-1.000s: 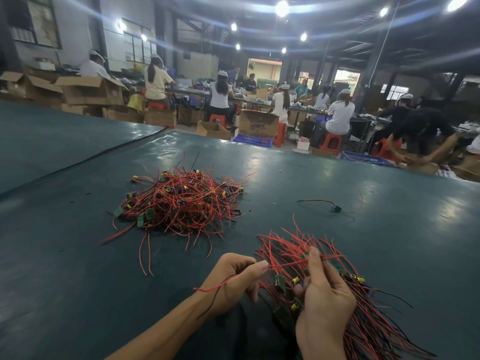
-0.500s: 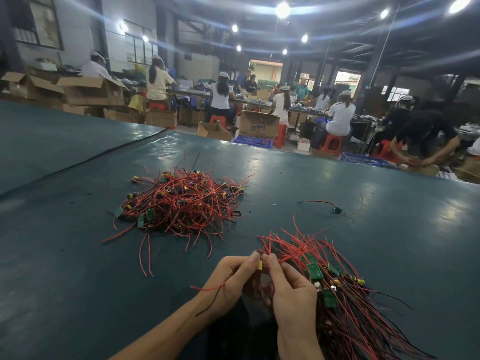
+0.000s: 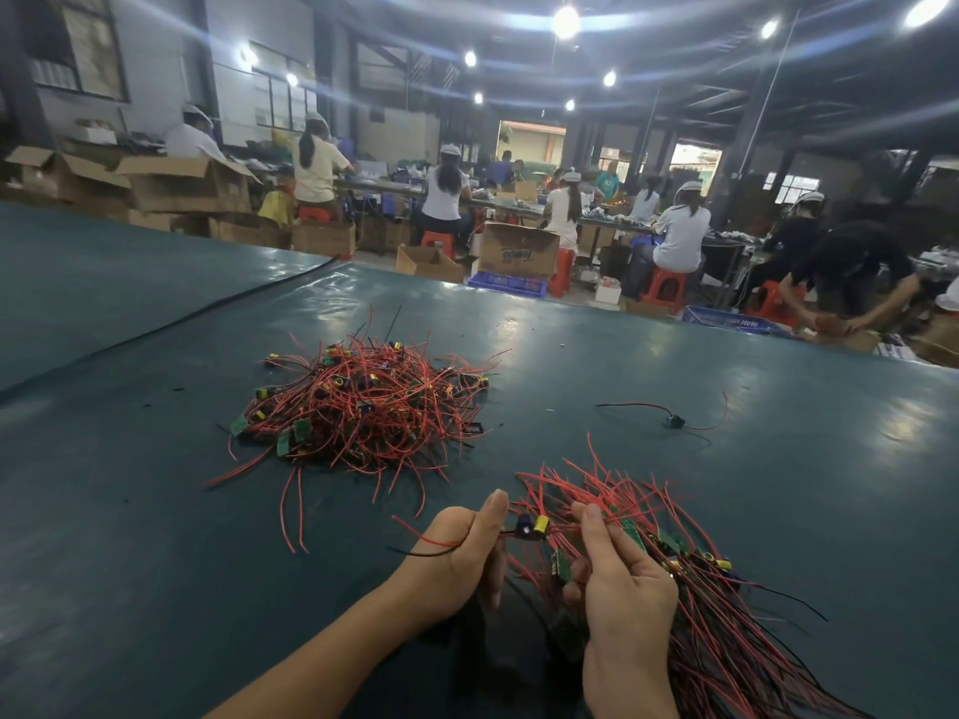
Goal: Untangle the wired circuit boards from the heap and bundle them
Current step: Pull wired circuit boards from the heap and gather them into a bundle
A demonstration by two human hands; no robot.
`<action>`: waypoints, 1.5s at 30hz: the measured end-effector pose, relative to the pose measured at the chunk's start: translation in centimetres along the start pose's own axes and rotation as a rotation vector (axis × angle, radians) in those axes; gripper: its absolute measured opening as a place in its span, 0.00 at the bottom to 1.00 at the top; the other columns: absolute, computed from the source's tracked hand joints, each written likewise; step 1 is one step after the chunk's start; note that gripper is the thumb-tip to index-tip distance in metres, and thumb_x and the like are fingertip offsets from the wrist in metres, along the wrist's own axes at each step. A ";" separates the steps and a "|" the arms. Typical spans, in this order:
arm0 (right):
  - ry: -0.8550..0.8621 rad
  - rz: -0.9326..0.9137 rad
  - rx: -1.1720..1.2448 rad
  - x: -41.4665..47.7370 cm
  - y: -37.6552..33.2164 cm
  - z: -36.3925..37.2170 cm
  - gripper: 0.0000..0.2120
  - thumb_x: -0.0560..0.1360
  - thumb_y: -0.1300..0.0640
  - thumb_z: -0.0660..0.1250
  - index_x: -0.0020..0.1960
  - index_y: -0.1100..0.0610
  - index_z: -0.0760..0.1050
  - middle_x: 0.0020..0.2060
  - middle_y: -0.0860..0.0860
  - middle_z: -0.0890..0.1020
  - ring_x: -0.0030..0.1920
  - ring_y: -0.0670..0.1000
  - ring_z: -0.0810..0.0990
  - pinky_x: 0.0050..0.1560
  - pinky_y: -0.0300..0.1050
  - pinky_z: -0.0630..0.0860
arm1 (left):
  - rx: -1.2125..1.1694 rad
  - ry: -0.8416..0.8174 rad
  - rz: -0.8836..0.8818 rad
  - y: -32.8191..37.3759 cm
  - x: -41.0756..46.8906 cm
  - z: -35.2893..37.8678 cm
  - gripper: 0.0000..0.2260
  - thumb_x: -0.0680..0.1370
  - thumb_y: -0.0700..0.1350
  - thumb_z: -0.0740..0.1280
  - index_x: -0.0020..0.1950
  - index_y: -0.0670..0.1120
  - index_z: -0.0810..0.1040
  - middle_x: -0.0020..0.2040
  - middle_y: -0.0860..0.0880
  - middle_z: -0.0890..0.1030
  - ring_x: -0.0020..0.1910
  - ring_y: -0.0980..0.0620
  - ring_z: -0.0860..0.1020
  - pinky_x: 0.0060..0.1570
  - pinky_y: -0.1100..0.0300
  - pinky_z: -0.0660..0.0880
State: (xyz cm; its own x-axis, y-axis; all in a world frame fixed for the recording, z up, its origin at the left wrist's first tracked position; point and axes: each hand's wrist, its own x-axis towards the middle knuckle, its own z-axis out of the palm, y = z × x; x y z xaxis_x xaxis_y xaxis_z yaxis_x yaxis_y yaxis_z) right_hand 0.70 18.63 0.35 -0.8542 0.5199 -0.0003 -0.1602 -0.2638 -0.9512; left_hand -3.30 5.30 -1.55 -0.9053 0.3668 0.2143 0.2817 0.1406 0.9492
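Glossy dark-teal sheeted surface (image 3: 155, 563) up close, catching the lamp glare. On the near side of the tangled heap of red-wired green circuit boards (image 3: 363, 402), the left hand (image 3: 462, 557) curls round the red and black leads of one small board with a yellow capacitor (image 3: 532, 526). The right hand (image 3: 622, 589), just beside it, grips a combed-out bundle of red-wired boards (image 3: 726, 646). Right of the heap lies a lone wired piece (image 3: 674, 420). Beyond the heap: cardboard boxes (image 3: 187, 184), capped workers (image 3: 680, 236) on red stools (image 3: 667, 290), bright ceiling lamps (image 3: 565, 20).

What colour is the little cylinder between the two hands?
Yellow; the cylinder shows clearest in the head view.
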 end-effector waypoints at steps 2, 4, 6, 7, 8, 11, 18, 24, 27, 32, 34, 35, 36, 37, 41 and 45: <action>0.007 -0.009 0.001 0.1 0.0 -0.1 0.10 0.76 0.56 0.70 0.37 0.50 0.86 0.20 0.47 0.70 0.21 0.42 0.67 0.21 0.37 0.67 | -0.018 0.005 0.014 0.0 0.1 -0.2 0.33 0.80 0.62 0.48 0.20 0.49 0.72 0.21 0.50 0.75 0.22 0.56 0.72 0.32 0.67 0.70; 0.012 -0.018 -0.001 0.1 0.0 -0.2 0.09 0.75 0.55 0.70 0.38 0.51 0.86 0.19 0.47 0.69 0.20 0.43 0.66 0.21 0.37 0.66 | -0.033 0.017 0.018 0.1 0.2 -0.2 0.33 0.80 0.63 0.49 0.20 0.49 0.72 0.20 0.50 0.75 0.22 0.56 0.72 0.33 0.67 0.71; 0.046 -0.013 0.024 0.4 -0.3 -0.5 0.08 0.75 0.55 0.71 0.39 0.54 0.86 0.19 0.48 0.70 0.20 0.43 0.66 0.20 0.36 0.65 | -0.044 0.034 0.028 0.2 0.2 -0.3 0.33 0.80 0.63 0.48 0.20 0.48 0.72 0.20 0.50 0.74 0.23 0.54 0.72 0.39 0.68 0.72; 0.068 -0.004 0.042 0.6 -0.5 -0.7 0.09 0.75 0.56 0.71 0.38 0.54 0.86 0.20 0.48 0.71 0.20 0.43 0.66 0.19 0.35 0.66 | -0.048 0.041 0.029 0.3 0.2 -0.3 0.34 0.80 0.63 0.48 0.20 0.48 0.72 0.20 0.50 0.74 0.24 0.54 0.72 0.42 0.69 0.72; 0.083 0.002 0.052 0.7 -0.6 -0.9 0.10 0.75 0.56 0.71 0.37 0.53 0.86 0.20 0.47 0.72 0.19 0.42 0.67 0.19 0.35 0.66 | -0.051 0.047 0.028 0.3 0.2 -0.3 0.34 0.79 0.63 0.48 0.20 0.48 0.72 0.20 0.50 0.74 0.24 0.54 0.72 0.44 0.70 0.71; 0.064 -0.011 0.057 0.4 -0.5 -0.7 0.11 0.76 0.56 0.69 0.37 0.51 0.86 0.20 0.47 0.72 0.19 0.43 0.67 0.20 0.35 0.66 | -0.093 0.073 0.004 0.3 0.2 -0.4 0.33 0.78 0.64 0.50 0.21 0.46 0.73 0.21 0.48 0.75 0.26 0.51 0.74 0.44 0.67 0.73; 0.066 -0.024 0.105 -0.1 -0.4 0.0 0.10 0.75 0.54 0.70 0.38 0.48 0.86 0.23 0.46 0.78 0.21 0.41 0.67 0.21 0.34 0.65 | -0.156 -0.009 -0.021 0.7 -0.1 -0.2 0.29 0.77 0.65 0.56 0.43 0.43 0.85 0.34 0.44 0.83 0.32 0.48 0.80 0.35 0.59 0.74; 0.050 -0.040 0.064 0.0 -0.1 0.2 0.06 0.73 0.54 0.71 0.41 0.54 0.86 0.29 0.53 0.83 0.25 0.40 0.74 0.29 0.34 0.74 | -0.156 0.023 0.063 1.3 -0.1 0.3 0.22 0.75 0.63 0.61 0.35 0.49 0.84 0.30 0.48 0.81 0.30 0.52 0.79 0.34 0.60 0.75; 0.074 -0.040 0.078 0.2 -0.2 -0.1 0.07 0.74 0.55 0.71 0.40 0.54 0.86 0.21 0.51 0.75 0.21 0.42 0.67 0.21 0.36 0.68 | -0.165 0.018 0.069 1.1 0.1 0.3 0.23 0.77 0.63 0.61 0.32 0.48 0.82 0.28 0.48 0.80 0.28 0.51 0.79 0.34 0.60 0.75; 0.129 -0.032 0.129 0.5 -0.5 -0.5 0.10 0.75 0.54 0.71 0.37 0.47 0.86 0.24 0.46 0.79 0.19 0.42 0.66 0.20 0.35 0.67 | -0.266 0.075 0.033 0.6 0.6 -0.2 0.24 0.73 0.63 0.64 0.28 0.46 0.81 0.27 0.45 0.79 0.25 0.50 0.77 0.31 0.62 0.73; 0.078 -0.018 0.105 0.2 -0.4 -0.2 0.07 0.72 0.49 0.70 0.38 0.46 0.86 0.28 0.46 0.82 0.21 0.42 0.68 0.20 0.36 0.67 | -0.277 0.092 0.025 0.3 0.6 -0.3 0.25 0.73 0.64 0.64 0.28 0.46 0.81 0.28 0.43 0.80 0.26 0.49 0.77 0.31 0.61 0.74; 0.034 -0.010 0.073 0.0 -0.3 0.0 0.08 0.71 0.46 0.70 0.38 0.46 0.85 0.30 0.47 0.83 0.22 0.43 0.70 0.21 0.38 0.68 | -0.275 0.094 0.021 0.3 0.6 -0.3 0.25 0.73 0.64 0.63 0.28 0.46 0.81 0.29 0.42 0.80 0.27 0.50 0.77 0.32 0.61 0.74; -0.018 -0.004 0.033 -0.2 -0.1 0.2 0.09 0.70 0.44 0.70 0.37 0.47 0.85 0.30 0.48 0.82 0.24 0.45 0.72 0.23 0.39 0.69 | -0.275 0.089 0.020 0.2 0.7 -0.2 0.25 0.73 0.65 0.63 0.29 0.46 0.82 0.29 0.43 0.80 0.27 0.50 0.78 0.32 0.62 0.74; -0.077 0.002 -0.013 -0.5 0.3 0.6 0.10 0.71 0.45 0.70 0.36 0.49 0.84 0.29 0.50 0.81 0.27 0.48 0.73 0.26 0.41 0.71 | -0.280 0.079 0.021 0.2 0.7 -0.1 0.25 0.73 0.64 0.63 0.29 0.46 0.82 0.29 0.44 0.80 0.27 0.50 0.78 0.32 0.62 0.74; -0.246 0.017 -0.134 -1.3 1.0 1.5 0.14 0.75 0.54 0.69 0.33 0.53 0.85 0.33 0.60 0.84 0.35 0.53 0.83 0.39 0.47 0.82 | -0.270 0.073 -0.039 0.3 0.5 0.3 0.28 0.70 0.71 0.62 0.32 0.46 0.79 0.31 0.48 0.80 0.32 0.53 0.80 0.37 0.62 0.75; -0.190 0.021 -0.139 -1.1 0.9 1.1 0.14 0.76 0.55 0.69 0.34 0.58 0.84 0.32 0.62 0.82 0.33 0.54 0.81 0.39 0.50 0.81 | -0.094 0.170 -0.249 -0.3 0.0 0.2 0.40 0.64 0.79 0.50 0.47 0.45 0.78 0.45 0.50 0.82 0.46 0.55 0.82 0.50 0.60 0.75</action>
State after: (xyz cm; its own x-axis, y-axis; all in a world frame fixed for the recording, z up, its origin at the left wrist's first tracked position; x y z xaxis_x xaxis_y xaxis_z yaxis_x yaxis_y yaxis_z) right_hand 0.90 16.91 -0.17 -0.9366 0.3494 0.0252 -0.0832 -0.1519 -0.9849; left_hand -3.35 5.48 -1.90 -0.9851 0.1720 0.0006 0.0213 0.1187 0.9927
